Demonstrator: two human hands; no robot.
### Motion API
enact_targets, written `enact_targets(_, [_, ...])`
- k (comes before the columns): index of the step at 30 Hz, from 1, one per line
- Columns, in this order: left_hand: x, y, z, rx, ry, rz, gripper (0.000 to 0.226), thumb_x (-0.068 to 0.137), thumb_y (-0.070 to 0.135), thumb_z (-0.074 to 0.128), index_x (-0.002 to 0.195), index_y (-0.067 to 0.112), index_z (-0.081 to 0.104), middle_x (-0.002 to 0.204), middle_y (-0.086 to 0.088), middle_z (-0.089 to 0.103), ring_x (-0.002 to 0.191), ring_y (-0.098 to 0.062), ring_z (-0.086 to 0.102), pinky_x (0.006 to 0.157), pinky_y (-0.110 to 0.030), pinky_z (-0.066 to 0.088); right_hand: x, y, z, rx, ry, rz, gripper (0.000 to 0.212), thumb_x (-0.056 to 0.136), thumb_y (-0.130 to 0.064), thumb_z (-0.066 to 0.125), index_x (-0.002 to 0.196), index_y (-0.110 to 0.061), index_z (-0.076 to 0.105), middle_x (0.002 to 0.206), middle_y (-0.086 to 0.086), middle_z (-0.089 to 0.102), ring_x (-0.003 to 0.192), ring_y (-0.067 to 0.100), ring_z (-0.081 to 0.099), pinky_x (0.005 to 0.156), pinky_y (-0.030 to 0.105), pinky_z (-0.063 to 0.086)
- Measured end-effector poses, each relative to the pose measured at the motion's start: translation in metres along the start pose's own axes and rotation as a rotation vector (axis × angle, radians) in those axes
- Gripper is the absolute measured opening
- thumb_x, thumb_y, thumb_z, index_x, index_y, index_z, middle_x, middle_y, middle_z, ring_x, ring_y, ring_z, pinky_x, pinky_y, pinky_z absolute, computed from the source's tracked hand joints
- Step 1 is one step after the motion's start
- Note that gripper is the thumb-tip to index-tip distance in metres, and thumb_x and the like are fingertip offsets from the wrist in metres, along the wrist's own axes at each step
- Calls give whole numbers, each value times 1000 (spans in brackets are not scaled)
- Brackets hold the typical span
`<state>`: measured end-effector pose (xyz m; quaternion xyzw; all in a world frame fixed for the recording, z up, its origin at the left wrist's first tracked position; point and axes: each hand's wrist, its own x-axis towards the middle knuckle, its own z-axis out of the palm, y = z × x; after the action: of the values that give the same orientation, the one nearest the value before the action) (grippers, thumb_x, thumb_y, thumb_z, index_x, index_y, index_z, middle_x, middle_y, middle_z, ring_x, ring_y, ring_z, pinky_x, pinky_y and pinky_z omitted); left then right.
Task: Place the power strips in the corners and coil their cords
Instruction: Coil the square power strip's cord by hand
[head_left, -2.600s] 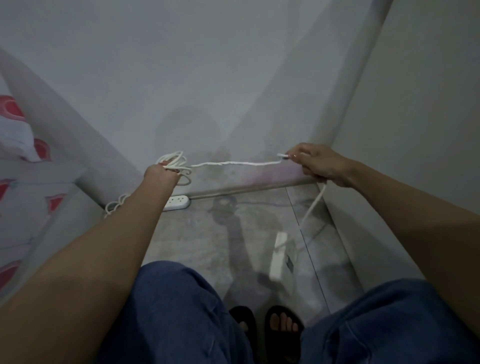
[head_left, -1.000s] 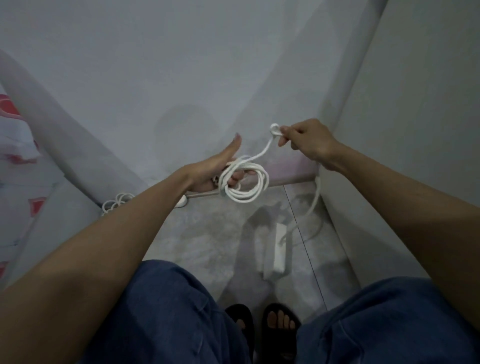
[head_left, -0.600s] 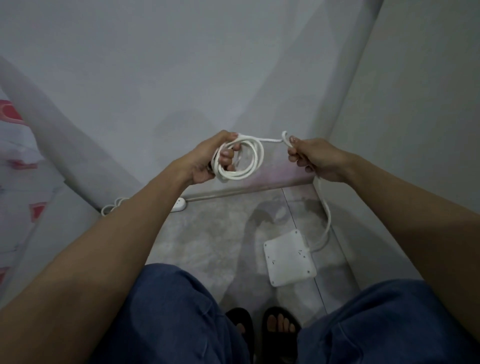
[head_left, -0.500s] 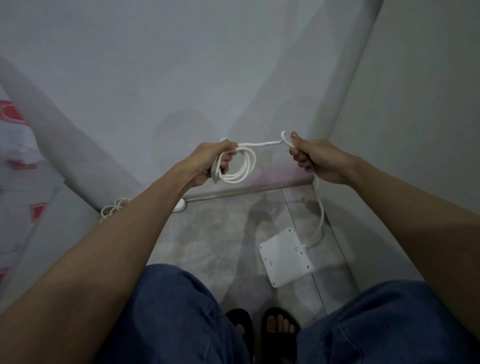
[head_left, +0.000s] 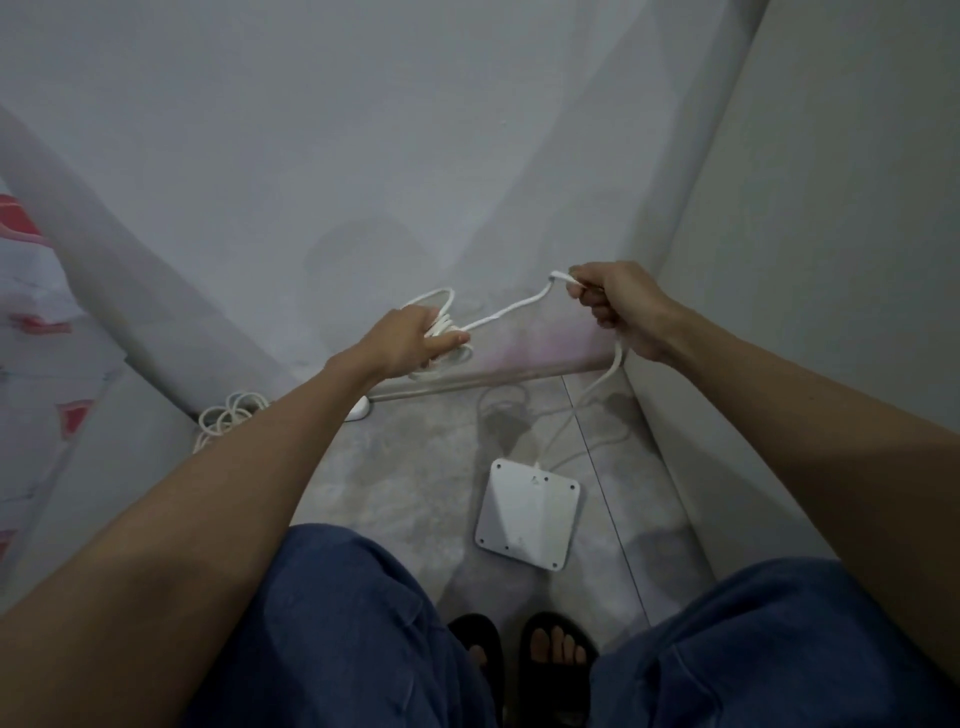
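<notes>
The left hand (head_left: 410, 338) has its fingers curled through a bundle of loops of thin white round cord (head_left: 511, 310), thumb lying across the turns. The right hand (head_left: 621, 306), up and to the right of the loops, is closed in a fist round the same cord, pinching a small bend of it at its top. Between the two hands the cord runs as one slack, slightly kinked line, its long axis rising from left to right.

From under the right hand the cord drops to the flat square white plastic power strip (head_left: 527, 512), which lies back-side up on the grey mottled tile floor (head_left: 415, 483) — smooth shell, rounded corners, small screw holes near its corners. It sits below the right hand and short of the wall corner (head_left: 631, 364), so the right hand is the nearer one to feed the next turn leftward.

A second white power strip (head_left: 359, 411) peeps from behind the left forearm by the skirting, its own pale cord (head_left: 228, 415) lying coiled just left of it.
</notes>
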<state>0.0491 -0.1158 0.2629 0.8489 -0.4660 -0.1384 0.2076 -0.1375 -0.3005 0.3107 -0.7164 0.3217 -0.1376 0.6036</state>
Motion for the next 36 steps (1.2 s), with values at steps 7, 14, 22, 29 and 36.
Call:
enact_targets(7, [1, -14, 6, 123, 139, -46, 49, 88, 57, 55, 75, 11, 48, 74, -8, 57, 72, -27, 53, 63, -37, 36, -4, -8, 10, -130, 14, -92, 35, 82, -40, 67, 57, -23, 50, 50, -9, 40, 45, 9, 26, 44, 21, 19])
enact_targets(14, [-4, 12, -3, -14, -72, 3, 40, 94, 46, 54, 74, 13, 64, 64, -3, 60, 59, -19, 59, 58, -27, 42, 8, 7, -1, -230, 317, -116, 48, 87, -51, 60, 50, -21, 54, 48, -8, 46, 42, 6, 38, 46, 21, 30])
enact_targets(22, [5, 53, -36, -1674, -355, -263, 36, 99, 35, 46, 71, 12, 48, 42, 9, 38, 31, 0, 36, 33, -11, 34, 5, 21, -7, -208, 124, -83, 39, 93, -42, 57, 63, -17, 61, 56, 2, 49, 46, 12, 39, 44, 20, 33])
enact_targets(29, [22, 61, -37, -2130, 14, -368, 51, 103, 46, 32, 64, 14, 41, 37, 3, 43, 43, -12, 45, 62, -24, 46, -5, 44, 27, -245, -330, 163, 36, 101, -34, 45, 79, -10, 62, 76, 2, 67, 63, 7, 52, 60, 18, 41])
enact_targets(36, [42, 61, -23, -1967, 367, -531, 37, 99, 21, 27, 65, 12, 40, 41, -2, 46, 40, -17, 44, 52, -18, 36, -7, 57, 31, -499, -447, 30, 24, 98, -4, 46, 78, -9, 58, 90, 19, 65, 84, 25, 60, 84, 40, 53])
